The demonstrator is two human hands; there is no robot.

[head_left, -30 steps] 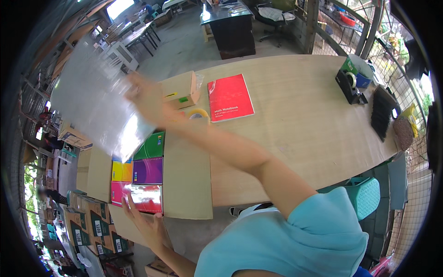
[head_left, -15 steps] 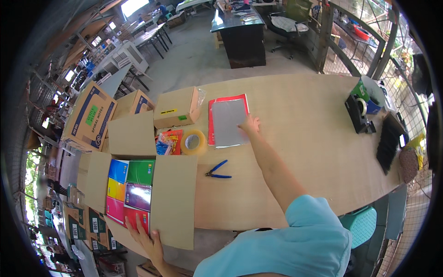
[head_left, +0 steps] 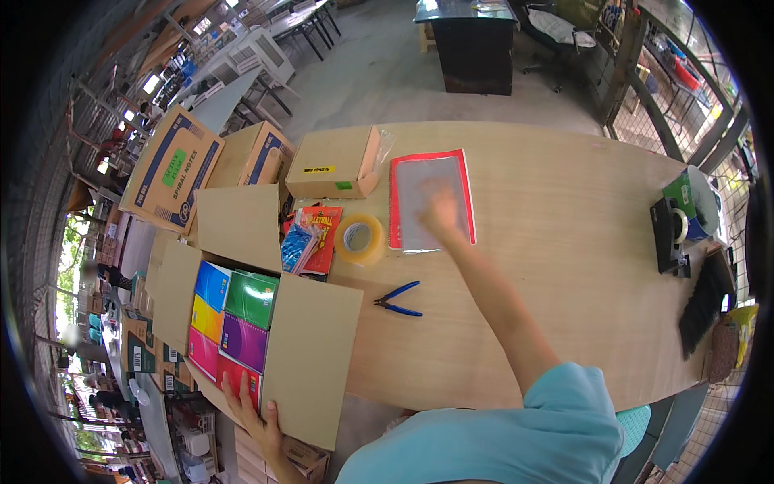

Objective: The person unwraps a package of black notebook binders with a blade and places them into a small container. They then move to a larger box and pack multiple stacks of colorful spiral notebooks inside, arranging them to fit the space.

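Observation:
On the table lies a red spiral notebook [head_left: 468, 194] with a translucent plastic sheet [head_left: 411, 230] on top. My right hand [head_left: 439, 208] is over the sheet, smeared by motion, so its fingers are unclear. At the left stands an open cardboard box [head_left: 316, 363] packed with colourful spiral notebooks, among them a green notebook [head_left: 251, 295] and a purple notebook [head_left: 243, 342]. My left hand [head_left: 258, 423] rests at the box's near side, its fingers spread, fingertips on a red notebook [head_left: 232, 373] inside. It grips nothing.
Blue-handled cutters [head_left: 399, 300] lie between box and sheet. Behind are a roll of clear tape [head_left: 372, 250], coloured packets [head_left: 324, 242] and a small closed carton [head_left: 330, 161]. A black tape dispenser [head_left: 666, 234] and a brush [head_left: 703, 310] stand at the table's right end.
My right hand has moved from the plastic sheet's right edge to over its middle. The sheet has shifted left on the notebook, whose red right edge now shows. My left hand stays at the box.

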